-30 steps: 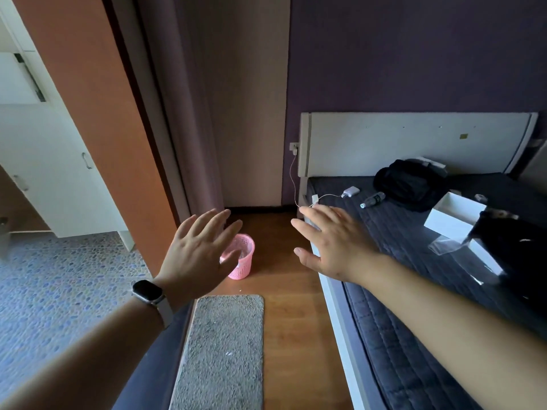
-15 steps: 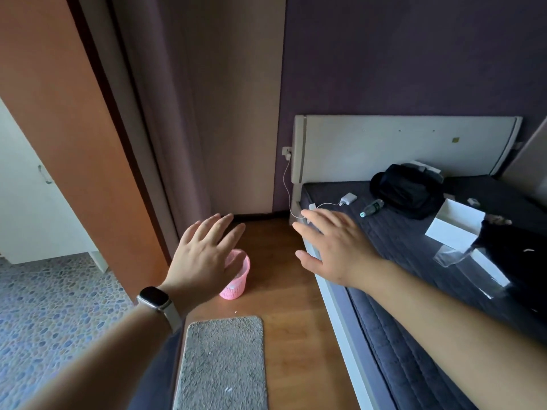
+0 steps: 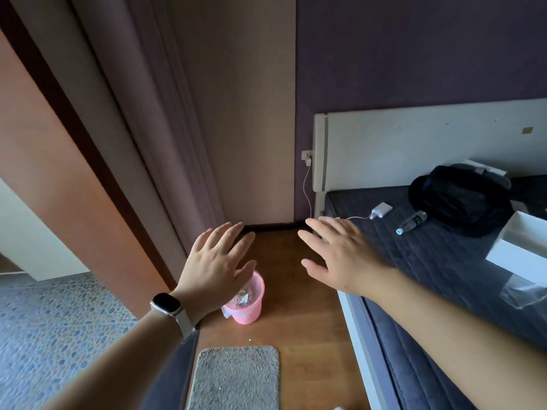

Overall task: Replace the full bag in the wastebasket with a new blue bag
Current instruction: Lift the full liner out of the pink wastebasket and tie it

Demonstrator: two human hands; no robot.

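Note:
A small pink wastebasket point(image 3: 248, 309) stands on the wooden floor beside the door frame. A thin bag lines it, with crumpled rubbish point(image 3: 243, 298) inside. My left hand point(image 3: 216, 267), a watch on its wrist, is stretched out palm down with fingers spread, and it covers the basket's left rim from my view. My right hand point(image 3: 340, 257) is also held out open and empty, to the right of the basket, over the bed's near corner. No blue bag is in view.
A bed point(image 3: 438, 279) with a dark quilt fills the right side, holding a black bag point(image 3: 458, 199), a bottle point(image 3: 412, 222), a charger point(image 3: 381, 210) and a white box point(image 3: 521, 247). A grey mat point(image 3: 236, 377) lies on the floor below the basket. The orange door point(image 3: 59, 179) stands at the left.
The view has moved forward and closer to the wastebasket, which now shows larger and lower in the picture. Both hands stay outstretched and open.

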